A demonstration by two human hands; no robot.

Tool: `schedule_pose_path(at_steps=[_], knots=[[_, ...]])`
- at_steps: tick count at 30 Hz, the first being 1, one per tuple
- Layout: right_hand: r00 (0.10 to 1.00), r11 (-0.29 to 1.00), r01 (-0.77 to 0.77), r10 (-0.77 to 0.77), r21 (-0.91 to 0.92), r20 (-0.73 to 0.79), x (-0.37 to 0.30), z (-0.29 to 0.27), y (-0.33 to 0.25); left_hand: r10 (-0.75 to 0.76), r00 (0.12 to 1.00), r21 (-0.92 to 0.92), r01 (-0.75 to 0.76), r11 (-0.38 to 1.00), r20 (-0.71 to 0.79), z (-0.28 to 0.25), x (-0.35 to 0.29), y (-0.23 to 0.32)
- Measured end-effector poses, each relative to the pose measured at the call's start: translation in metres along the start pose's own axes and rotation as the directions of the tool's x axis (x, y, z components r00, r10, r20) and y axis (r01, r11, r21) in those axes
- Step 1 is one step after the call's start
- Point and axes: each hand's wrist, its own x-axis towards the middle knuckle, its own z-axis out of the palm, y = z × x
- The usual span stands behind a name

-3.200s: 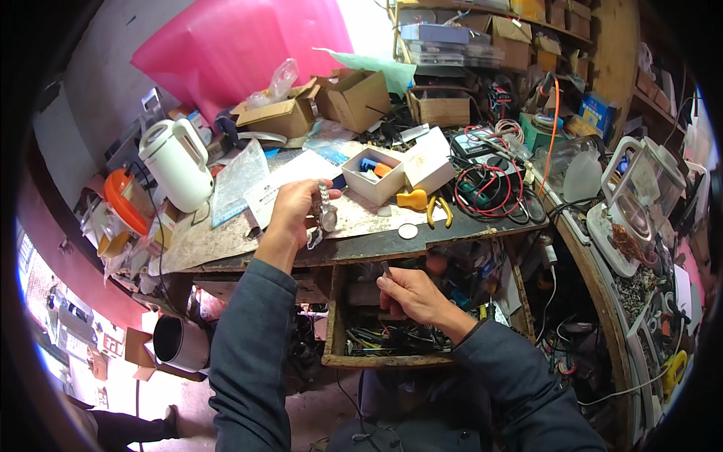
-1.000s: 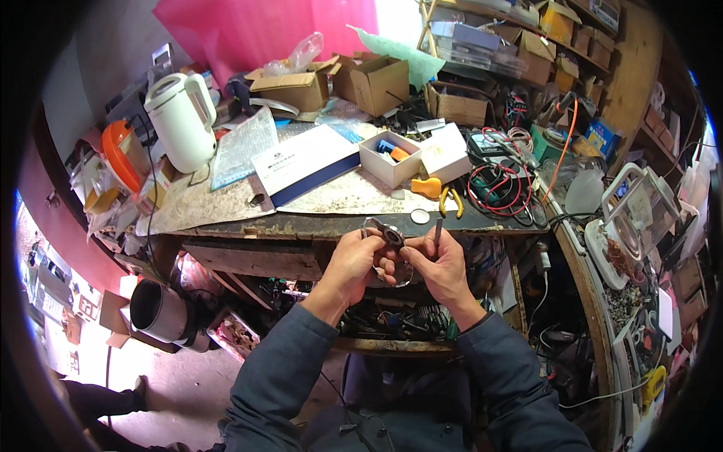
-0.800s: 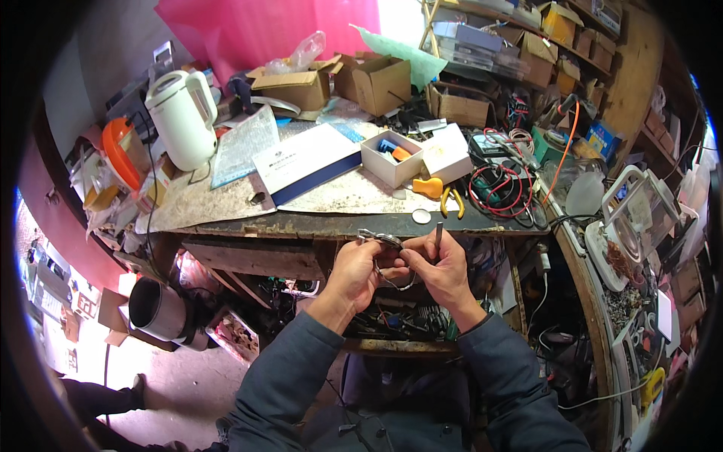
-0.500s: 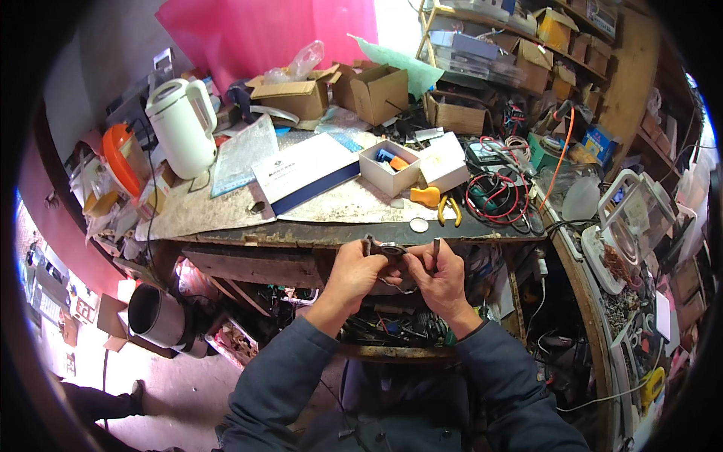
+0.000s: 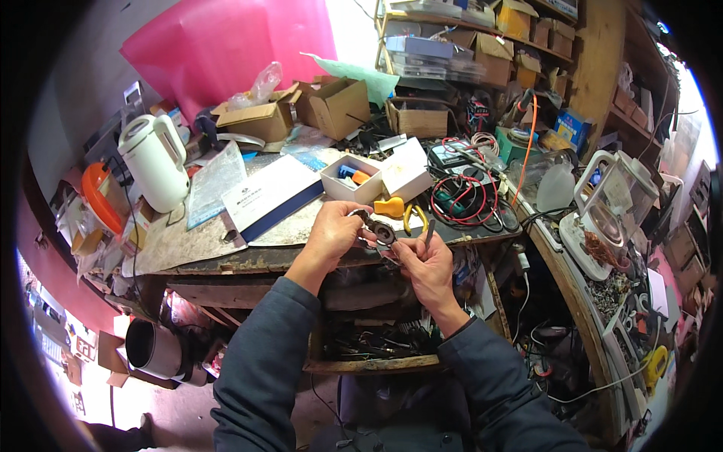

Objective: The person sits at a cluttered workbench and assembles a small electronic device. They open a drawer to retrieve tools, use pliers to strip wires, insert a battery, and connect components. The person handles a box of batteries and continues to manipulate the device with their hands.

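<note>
At the front edge of the workbench, my left hand (image 5: 333, 235) is closed on what looks like a dark wristwatch (image 5: 382, 232). Its round case is tilted, and a ring shows on the face toward me. Part of its strap runs up into my left fingers. My right hand (image 5: 429, 265) is closed too, with a slim dark flat tool (image 5: 430, 232) sticking up between thumb and fingers. The right fingertips meet the lower edge of the watch case. Just beyond lie yellow-handled pliers (image 5: 415, 220) and a yellow-orange plastic piece (image 5: 388, 207).
An open white box (image 5: 351, 181) holds blue and orange parts, beside its lid (image 5: 407, 175). A flat white-and-blue box (image 5: 273, 197) and a white jug (image 5: 153, 162) stand left. Red and black cables (image 5: 463, 194) lie right. Below the bench edge is an open drawer of tools (image 5: 380, 339).
Both hands have risen from below the bench edge to in front of the pliers, and the watch now tilts more toward me. The whole view has shifted.
</note>
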Motion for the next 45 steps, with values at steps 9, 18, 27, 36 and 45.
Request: schedule_pose_path(at_steps=[9, 18, 27, 36, 45], knots=[[0.937, 0.966, -0.244, 0.256, -0.079, 0.237, -0.002, -0.009, -0.006, -0.061, 0.997, -0.016, 0.062, 0.998, 0.049, -0.020, -0.086, -0.015], [0.662, 0.857, -0.363, 0.514, -0.366, 0.546, -0.010, -0.012, 0.011, -0.089, 0.971, -0.235, 0.141, 0.962, 0.221, -0.022, -0.173, -0.093], [0.662, 0.780, -0.550, 0.625, -0.297, 0.414, -0.023, -0.004, 0.003, 0.067, 0.977, -0.291, -0.005, 0.957, 0.204, -0.017, -0.175, -0.114], [0.583, 0.726, -0.604, 0.683, -0.329, 0.440, -0.031, 0.000, -0.013, 0.121, 0.987, -0.120, -0.133, 0.984, -0.101, -0.016, -0.172, -0.125], [0.539, 0.689, -0.693, 0.689, -0.210, 0.485, -0.045, 0.020, -0.015, 0.042, 0.987, -0.373, -0.096, 0.923, -0.152, -0.015, -0.168, -0.130]])
